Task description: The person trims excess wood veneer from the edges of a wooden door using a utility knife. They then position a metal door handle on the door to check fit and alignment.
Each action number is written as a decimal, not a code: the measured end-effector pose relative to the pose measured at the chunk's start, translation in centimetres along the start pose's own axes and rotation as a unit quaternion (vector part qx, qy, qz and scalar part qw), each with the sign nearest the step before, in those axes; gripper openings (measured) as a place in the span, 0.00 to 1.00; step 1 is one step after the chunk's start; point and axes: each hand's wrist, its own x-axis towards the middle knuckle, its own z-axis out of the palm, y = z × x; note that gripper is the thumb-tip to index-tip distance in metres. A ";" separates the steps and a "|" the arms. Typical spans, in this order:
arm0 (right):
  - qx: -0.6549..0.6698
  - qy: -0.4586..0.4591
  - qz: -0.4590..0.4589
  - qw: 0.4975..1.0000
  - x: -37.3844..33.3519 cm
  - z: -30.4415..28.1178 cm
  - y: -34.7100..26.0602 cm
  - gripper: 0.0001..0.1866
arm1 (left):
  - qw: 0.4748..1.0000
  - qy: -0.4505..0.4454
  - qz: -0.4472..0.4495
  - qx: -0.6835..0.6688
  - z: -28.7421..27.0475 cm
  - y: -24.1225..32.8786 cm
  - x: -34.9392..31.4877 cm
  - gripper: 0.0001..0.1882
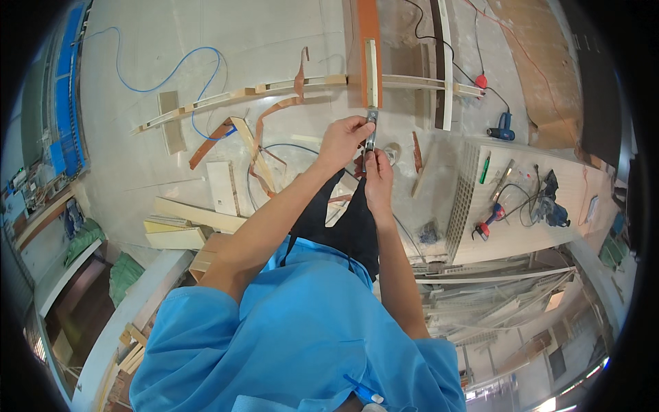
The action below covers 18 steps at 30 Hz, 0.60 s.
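My left hand (pixel 342 143) pinches the upper part of a narrow silver-and-dark metal piece (pixel 371 129) between thumb and fingers. My right hand (pixel 379 180) is closed around its lower end, close below the left. The exact kind of this piece does not show, and the fingers cover part of it. Its far end meets the near end of a long orange-brown board (pixel 367 20), which has a pale strip (pixel 371 69) set along its middle. I cannot tell whether they touch.
A long slatted wooden rail (pixel 226 101) runs crosswise under the board. Brown strips (pixel 261 127) and pale offcuts (pixel 221 187) litter the floor at left, beside a blue hose (pixel 180 74). To the right, a blue heat gun (pixel 503 129) lies near a perforated panel stack (pixel 525 233) bearing power tools (pixel 549 206).
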 end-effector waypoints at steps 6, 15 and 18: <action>-0.049 0.000 -0.004 0.999 0.1 0.4 -1.3 0.13 | 0.999 0.031 -0.007 -0.007 0.2 -0.3 -0.2 0.13; -0.057 0.014 0.014 0.998 -1.0 0.6 -3.0 0.14 | 0.999 0.051 -0.002 -0.008 0.9 -0.3 -0.6 0.14; -0.053 0.013 0.005 0.998 -0.9 0.6 -3.1 0.14 | 0.997 0.060 -0.022 -0.047 1.2 -0.5 -0.6 0.13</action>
